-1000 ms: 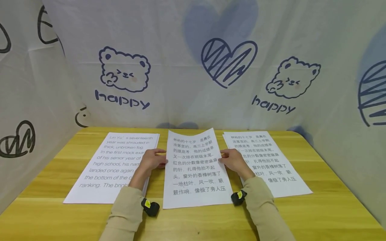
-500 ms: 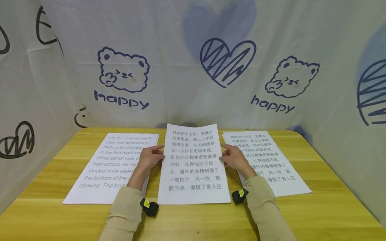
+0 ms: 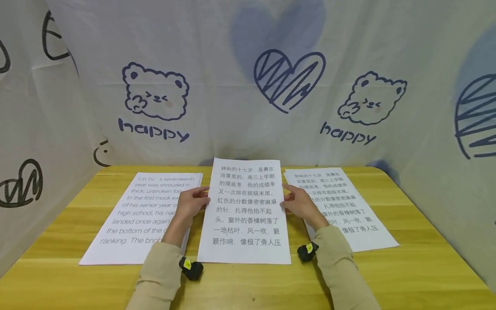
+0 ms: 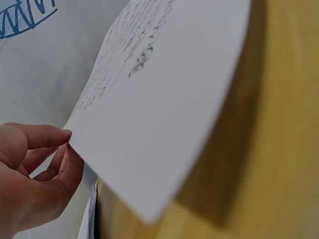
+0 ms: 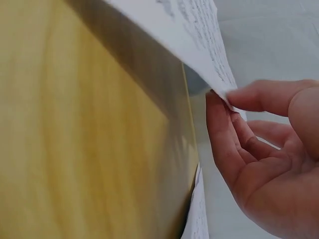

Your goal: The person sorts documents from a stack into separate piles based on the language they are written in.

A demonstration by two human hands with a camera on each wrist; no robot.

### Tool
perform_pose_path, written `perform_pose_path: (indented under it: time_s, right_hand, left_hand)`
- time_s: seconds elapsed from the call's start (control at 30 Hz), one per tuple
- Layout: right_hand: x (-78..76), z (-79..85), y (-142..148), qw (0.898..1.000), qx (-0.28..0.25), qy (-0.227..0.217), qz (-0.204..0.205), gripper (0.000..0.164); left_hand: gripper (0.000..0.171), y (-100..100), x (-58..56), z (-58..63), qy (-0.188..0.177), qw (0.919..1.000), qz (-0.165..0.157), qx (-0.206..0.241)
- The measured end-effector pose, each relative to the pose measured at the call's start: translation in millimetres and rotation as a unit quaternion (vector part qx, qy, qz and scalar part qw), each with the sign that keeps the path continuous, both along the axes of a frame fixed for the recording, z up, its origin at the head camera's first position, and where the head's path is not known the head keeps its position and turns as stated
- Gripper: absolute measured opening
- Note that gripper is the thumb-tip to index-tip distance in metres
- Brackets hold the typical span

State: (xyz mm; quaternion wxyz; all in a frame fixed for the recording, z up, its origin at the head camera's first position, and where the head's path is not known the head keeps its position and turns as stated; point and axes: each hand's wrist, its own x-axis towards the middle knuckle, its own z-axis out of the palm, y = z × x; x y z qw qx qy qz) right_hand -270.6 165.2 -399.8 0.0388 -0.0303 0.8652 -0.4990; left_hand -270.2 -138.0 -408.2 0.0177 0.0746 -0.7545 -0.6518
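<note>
A white sheet of paper (image 3: 246,211) printed with Chinese text is held up between both hands at the middle of the table. On its left edge, my left hand (image 3: 190,204) pinches it between thumb and fingers; the left wrist view shows the thumb on the printed face and the fingers behind the sheet (image 4: 164,114). My right hand (image 3: 302,204) pinches the opposite edge the same way, with fingers under the paper (image 5: 174,30) in the right wrist view. The sheet stands off the tabletop, and its shadow falls on the wood below.
Left of the held sheet lies a stack of pages with English text (image 3: 143,215). To the right lies another stack with Chinese text (image 3: 348,211). Both rest on the wooden table (image 3: 252,288). A white curtain (image 3: 217,99) with bear and heart drawings hangs behind.
The held sheet has gone from curved at its top edge to flatter, and has shifted slightly left and upward in view. Both hands keep their pinch.
</note>
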Motion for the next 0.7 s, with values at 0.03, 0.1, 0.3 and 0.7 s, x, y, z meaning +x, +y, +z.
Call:
perform_pose_path:
  time_s: [0.03, 0.1, 0.3, 0.7]
  right_hand:
    - [-0.3, -0.5, 0, 1.0, 0.003, 0.001, -0.002, 0.064]
    - [-0.3, -1.2, -1, 1.0, 0.012, 0.007, -0.004, 0.061]
    - [1.0, -1.5, -2, 1.0, 0.009, 0.019, -0.014, 0.057]
    - [9.4, 8.0, 4, 0.998, -0.04, 0.041, -0.041, 0.053]
  left_hand:
    - [0.04, 0, 0.4, -0.6, -0.001, 1.0, 0.001, 0.004]
    - [0.041, 0, 1.6, -1.6, -0.003, 0.9999, 0.002, 0.012]
    - [0.04, -2, 5.6, -1.0, -0.004, 0.9998, 0.006, 0.02]
    - [0.041, 7, 11.9, 2.9, 0.019, 0.9979, 0.003, 0.062]
